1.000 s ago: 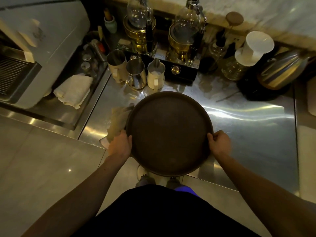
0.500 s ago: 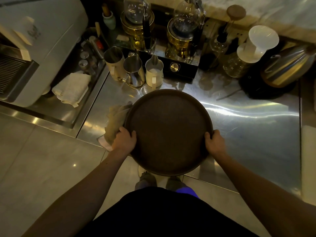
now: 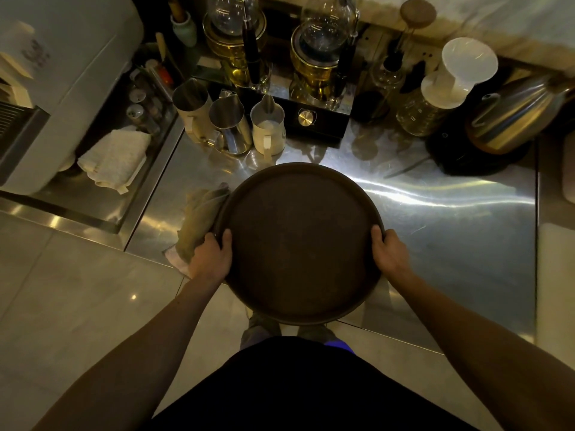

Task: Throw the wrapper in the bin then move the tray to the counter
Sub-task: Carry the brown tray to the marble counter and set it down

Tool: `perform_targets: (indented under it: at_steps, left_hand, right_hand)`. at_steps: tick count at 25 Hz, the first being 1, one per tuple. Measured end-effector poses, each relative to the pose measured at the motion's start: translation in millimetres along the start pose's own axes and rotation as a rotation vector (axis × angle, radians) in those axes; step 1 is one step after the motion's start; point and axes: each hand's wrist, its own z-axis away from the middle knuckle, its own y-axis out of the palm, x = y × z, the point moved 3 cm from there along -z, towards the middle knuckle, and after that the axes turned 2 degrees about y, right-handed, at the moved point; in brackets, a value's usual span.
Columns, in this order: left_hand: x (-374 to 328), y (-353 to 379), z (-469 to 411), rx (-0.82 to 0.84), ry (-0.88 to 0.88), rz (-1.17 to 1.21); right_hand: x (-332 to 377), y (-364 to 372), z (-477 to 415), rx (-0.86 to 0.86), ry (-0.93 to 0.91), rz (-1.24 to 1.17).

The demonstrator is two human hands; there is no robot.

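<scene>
1. We hold the round dark tray [image 3: 300, 241] by its rim, the left hand [image 3: 211, 258] closed on the left edge and the right hand [image 3: 390, 253] closed on the right edge, each thumb lying over the rim on top.
2. Against the picture a second ago, the tray sits a little farther in over the steel bench [image 3: 435, 231], and our thumbs have crept further onto the rim; the change is small.
3. The far part of the tray lies over the bench, while its near edge overhangs the floor [image 3: 62, 290] above our shoes. We cannot tell whether the underside touches the steel yet.
4. The tray is empty and no wrapper shows anywhere, so we judge the bin step done and the second step close to finished.
5. A crumpled cloth [image 3: 199, 219] lies just beside the tray's left edge, partly under it and next to our left hand.
6. Three metal jugs [image 3: 231, 126] stand near the tray's far edge, so there is little room to push deeper without nudging them.
7. What is left, we judge, is to settle the tray flat and let go.
</scene>
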Motion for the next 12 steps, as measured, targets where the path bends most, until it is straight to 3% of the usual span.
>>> perform_targets:
  at_steps: [6,12]
  left_hand:
    - [-11.7,-2.9,16.7,-0.058,-0.078,0.337]
    - [-8.8,-10.5,26.6,-0.106,-0.067,0.488]
  right_hand:
    - [-8.6,-3.1,16.4,-0.010,0.002,-0.130]
    - [-16.0,-3.9,37.0,-0.055,0.044,-0.334]
